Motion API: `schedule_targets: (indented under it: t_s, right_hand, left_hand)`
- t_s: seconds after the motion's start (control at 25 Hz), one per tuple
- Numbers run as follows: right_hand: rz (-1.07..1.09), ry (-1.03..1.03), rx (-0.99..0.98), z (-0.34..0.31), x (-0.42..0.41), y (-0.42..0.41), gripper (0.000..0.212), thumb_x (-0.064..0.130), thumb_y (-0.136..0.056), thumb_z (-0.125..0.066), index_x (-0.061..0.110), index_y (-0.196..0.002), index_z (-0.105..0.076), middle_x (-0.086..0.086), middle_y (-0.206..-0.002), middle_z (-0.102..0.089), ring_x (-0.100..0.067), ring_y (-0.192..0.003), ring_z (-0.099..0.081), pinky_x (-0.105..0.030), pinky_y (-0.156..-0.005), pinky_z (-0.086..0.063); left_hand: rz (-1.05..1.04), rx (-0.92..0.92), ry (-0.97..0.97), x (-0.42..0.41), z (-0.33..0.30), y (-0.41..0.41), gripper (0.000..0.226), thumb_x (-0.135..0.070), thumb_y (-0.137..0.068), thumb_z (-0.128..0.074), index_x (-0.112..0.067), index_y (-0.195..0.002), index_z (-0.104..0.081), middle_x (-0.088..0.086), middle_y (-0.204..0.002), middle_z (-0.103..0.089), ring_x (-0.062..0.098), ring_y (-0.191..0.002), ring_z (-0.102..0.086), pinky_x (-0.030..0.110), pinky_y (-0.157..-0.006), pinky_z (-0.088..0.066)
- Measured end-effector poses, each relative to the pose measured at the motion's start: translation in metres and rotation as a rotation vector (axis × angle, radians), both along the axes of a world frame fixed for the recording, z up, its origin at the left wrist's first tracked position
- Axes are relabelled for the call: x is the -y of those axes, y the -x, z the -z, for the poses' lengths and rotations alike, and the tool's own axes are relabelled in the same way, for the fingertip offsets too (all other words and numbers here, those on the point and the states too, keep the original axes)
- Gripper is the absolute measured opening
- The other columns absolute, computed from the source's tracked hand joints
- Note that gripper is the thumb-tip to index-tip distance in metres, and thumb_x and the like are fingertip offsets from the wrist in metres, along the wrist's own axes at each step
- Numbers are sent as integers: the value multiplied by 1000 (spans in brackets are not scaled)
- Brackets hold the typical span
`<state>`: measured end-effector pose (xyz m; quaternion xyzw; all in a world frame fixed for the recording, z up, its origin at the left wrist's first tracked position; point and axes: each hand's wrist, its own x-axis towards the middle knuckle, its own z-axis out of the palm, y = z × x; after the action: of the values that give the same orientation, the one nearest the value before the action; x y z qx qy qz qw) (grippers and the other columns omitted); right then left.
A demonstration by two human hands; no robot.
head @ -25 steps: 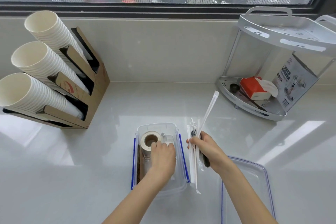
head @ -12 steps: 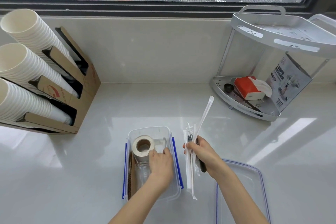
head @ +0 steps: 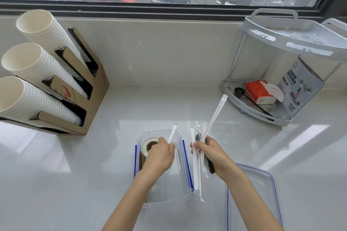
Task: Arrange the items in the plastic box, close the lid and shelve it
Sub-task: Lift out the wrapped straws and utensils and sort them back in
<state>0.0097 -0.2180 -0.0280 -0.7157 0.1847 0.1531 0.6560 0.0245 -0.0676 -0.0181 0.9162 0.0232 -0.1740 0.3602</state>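
Note:
A clear plastic box (head: 185, 157) with blue side clips stands on the white counter at centre bottom. Inside it sit a roll of tape (head: 148, 145) and some brown cardboard pieces along the left wall. My left hand (head: 159, 157) is over the box and pinches one wrapped straw (head: 172, 134) that points up and away. My right hand (head: 210, 155), just right of the box, grips a bundle of wrapped straws and dark cutlery (head: 199, 155); one long straw sticks up to the right. The clear lid (head: 262, 184) lies flat at the lower right.
A cardboard holder (head: 84, 95) with three stacks of white paper cups stands at the left. A two-tier metal corner shelf (head: 281, 43) at the right holds a red tissue pack (head: 259, 91), a spoon and a printed box. A wall and window run behind.
My left hand rose from inside the box and now pinches a single wrapped straw. The right hand keeps the bundle in about the same place. The camera shifted slightly.

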Motion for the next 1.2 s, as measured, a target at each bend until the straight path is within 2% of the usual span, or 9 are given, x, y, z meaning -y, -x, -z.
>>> schedule_targets:
  t_s: [0.12, 0.2, 0.28, 0.4, 0.48, 0.56, 0.72, 0.84, 1.2]
  right_hand:
    - [7, -83, 30, -5, -11, -2, 11, 17, -91, -50, 9, -95, -56, -5, -74, -62, -27, -75, -50, -34, -61, -37]
    - [20, -175, 58, -10, -21, -2, 11, 17, -94, -49, 8, -99, -54, -8, -78, -62, -31, -78, -58, -45, -72, -50]
    - [47, -173, 81, -12, -32, -3, 10, 17, -95, -48, 9, -100, -51, -6, -80, -62, -27, -80, -63, -42, -81, -55]
    - [49, -39, 98, -13, -43, -1, 14, 19, -97, -45, 9, -106, -48, -5, -82, -59, -16, -70, -60, -23, -57, -49]
    - [13, 48, 96, -11, -50, 0, 18, 21, -97, -43, 7, -107, -44, -8, -74, -55, -16, -53, -52, -19, -38, -39]
    - [7, 102, 96, -7, -54, 1, 18, 21, -97, -43, 5, -106, -42, -9, -67, -52, -15, -42, -46, -20, -31, -32]
    - [11, 92, 119, -5, -53, 1, 9, 21, -96, -46, 12, -94, -48, -12, -85, -62, -12, -59, -56, -15, -46, -42]
    - [-11, 45, 126, -12, -48, 2, 20, 23, -97, -45, 17, -78, -49, -6, -73, -59, -11, -57, -50, -13, -48, -42]
    - [150, 31, 169, -24, -39, -3, 33, 26, -100, -33, 20, -74, -52, 2, -60, -44, -8, -51, -41, -17, -50, -36]
  left_hand:
    - [-11, -5, 223, 2, -3, 14, 30, -25, -97, -25, -7, -80, -41, 9, -79, -49, 30, -77, -49, 32, -66, -37]
    - [-63, -32, 347, 5, -2, 23, 30, -27, -98, -23, -6, -92, -43, 1, -74, -49, 16, -67, -51, 25, -56, -44]
    - [-128, -122, 486, 4, -1, 28, 29, -28, -98, -22, -6, -100, -42, -2, -73, -53, 7, -57, -57, 23, -52, -50]
    - [-190, -259, 684, 1, -5, 30, 28, -27, -99, -21, -6, -107, -38, 6, -76, -59, 8, -37, -57, 20, -38, -50]
    - [-181, -223, 656, 0, -7, 33, 28, -29, -98, -20, -7, -105, -36, 5, -73, -57, 8, -30, -47, 15, -32, -39]
    - [-152, -161, 611, 1, -3, 35, 29, -35, -97, -21, -10, -100, -37, 2, -67, -54, 6, -29, -39, 15, -33, -31]
    - [-80, -204, 598, -4, 4, 33, 29, -45, -92, -35, -16, -93, -40, -3, -61, -42, 3, -30, -31, 16, -35, -24]
    - [10, -216, 600, -10, 5, 30, 19, -39, -92, -39, -22, -83, -40, -4, -61, -38, 2, -30, -31, 15, -35, -25]
    - [156, -160, 561, -25, 1, 33, 21, -32, -96, -33, -23, -78, -38, -6, -60, -35, 1, -32, -32, 12, -35, -27]
